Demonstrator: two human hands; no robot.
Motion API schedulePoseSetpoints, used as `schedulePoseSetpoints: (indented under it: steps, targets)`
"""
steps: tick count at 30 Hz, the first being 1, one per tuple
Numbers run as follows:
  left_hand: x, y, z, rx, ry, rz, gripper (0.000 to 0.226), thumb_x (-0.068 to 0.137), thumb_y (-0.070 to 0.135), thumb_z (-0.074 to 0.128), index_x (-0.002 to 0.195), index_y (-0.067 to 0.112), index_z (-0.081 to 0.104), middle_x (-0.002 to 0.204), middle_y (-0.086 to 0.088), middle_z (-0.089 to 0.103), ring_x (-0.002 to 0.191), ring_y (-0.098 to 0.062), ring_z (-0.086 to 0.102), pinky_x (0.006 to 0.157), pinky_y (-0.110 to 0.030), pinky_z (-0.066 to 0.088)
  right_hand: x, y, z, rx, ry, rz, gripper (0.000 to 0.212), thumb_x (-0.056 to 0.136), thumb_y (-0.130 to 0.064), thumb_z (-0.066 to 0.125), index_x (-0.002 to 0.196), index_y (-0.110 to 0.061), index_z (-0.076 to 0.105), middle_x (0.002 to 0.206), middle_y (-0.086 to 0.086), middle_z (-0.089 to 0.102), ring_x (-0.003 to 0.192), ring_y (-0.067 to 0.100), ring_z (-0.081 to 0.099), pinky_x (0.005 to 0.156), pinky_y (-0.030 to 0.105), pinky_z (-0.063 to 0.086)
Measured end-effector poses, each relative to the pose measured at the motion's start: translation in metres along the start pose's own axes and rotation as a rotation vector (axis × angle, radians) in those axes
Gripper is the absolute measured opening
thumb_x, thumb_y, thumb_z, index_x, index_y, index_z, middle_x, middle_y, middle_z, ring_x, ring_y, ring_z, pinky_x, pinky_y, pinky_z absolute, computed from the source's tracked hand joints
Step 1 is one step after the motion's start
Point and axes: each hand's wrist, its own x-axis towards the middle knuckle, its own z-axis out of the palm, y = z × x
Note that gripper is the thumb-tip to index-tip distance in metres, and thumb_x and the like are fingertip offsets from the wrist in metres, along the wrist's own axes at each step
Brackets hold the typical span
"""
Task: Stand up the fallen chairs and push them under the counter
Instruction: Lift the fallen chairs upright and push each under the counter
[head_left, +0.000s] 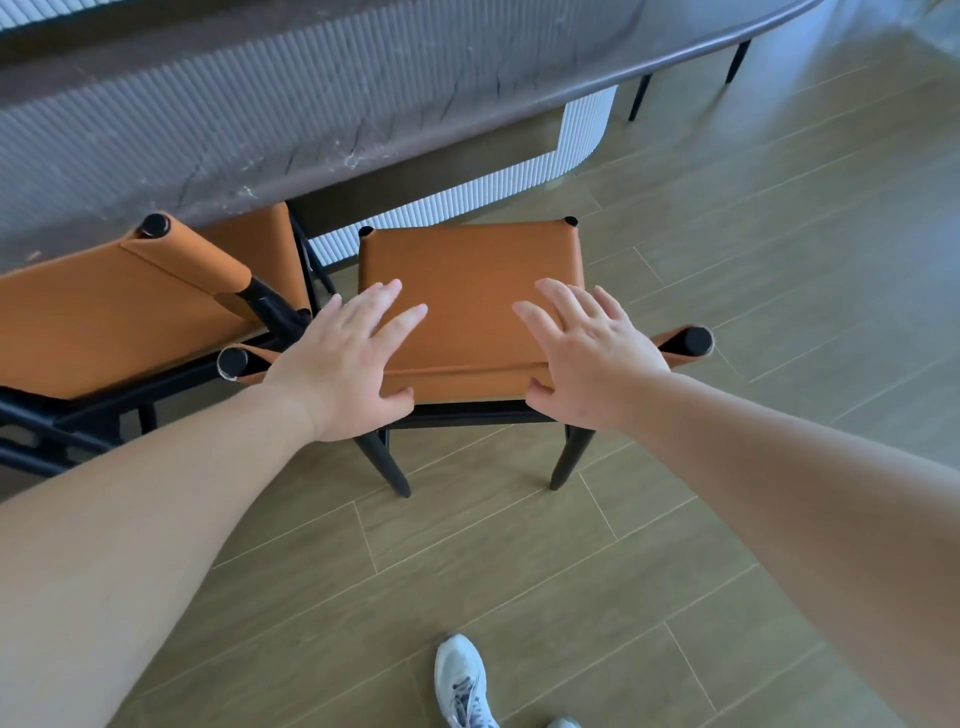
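Hands lie flat and open, left hand (340, 358) and right hand (587, 358), on our upright orange leather chair (467, 280), with the grey ribbed counter (260, 119) straight ahead.

Domestic kitchen or dining area. Indicators: a dark stone-look counter (363, 104) on a white fluted base (582, 130) beyond the hands, orange leather-look chairs (467, 270) beneath them, and wood-plank flooring (519, 571) nearer than the hands.
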Motion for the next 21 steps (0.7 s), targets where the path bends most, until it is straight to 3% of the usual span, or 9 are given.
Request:
schedulePoseSetpoints:
  steps: [9,14,18,21]
  targets:
    - [0.007,-0.005,0.0,0.002,0.046,0.009,0.084,0.085,0.059,0.054,0.154,0.025,0.019,0.164,-0.012,0.019,0.151,-0.029,0.019,0.119,-0.051,0.018,0.007,0.0,0.002,-0.031,0.065,0.067,0.074,0.08,-0.05,0.057,0.143,-0.022,0.032,0.151,0.013,0.032,0.139,0.031,0.033,0.119,0.052,0.022]
    - [0.005,-0.004,-0.003,0.039,0.034,0.013,0.084,0.087,0.058,0.055,0.155,0.025,0.018,0.164,-0.011,0.015,0.151,-0.028,0.016,0.12,-0.05,0.014,0.0,-0.001,0.002,-0.071,0.158,0.023,0.071,0.078,-0.045,0.064,0.139,-0.014,0.043,0.143,0.016,0.043,0.13,0.034,0.044,0.115,0.052,0.028]
    - [0.0,-0.007,-0.009,0.094,0.075,0.005,0.08,0.085,0.051,0.066,0.149,0.015,0.034,0.157,-0.018,0.031,0.144,-0.033,0.034,0.116,-0.054,0.025,-0.011,0.014,0.004,-0.142,0.269,-0.001,0.059,0.079,-0.038,0.068,0.126,-0.005,0.055,0.128,0.02,0.054,0.117,0.038,0.054,0.106,0.053,0.039]
    - [0.0,-0.021,-0.021,0.191,0.099,-0.022,0.082,0.082,0.061,0.064,0.142,0.009,0.043,0.151,-0.022,0.04,0.138,-0.037,0.041,0.111,-0.059,0.034,-0.016,0.037,-0.006,-0.244,0.234,0.027,0.065,0.082,-0.049,0.065,0.126,-0.003,0.053,0.127,0.023,0.052,0.115,0.04,0.054,0.103,0.057,0.041]
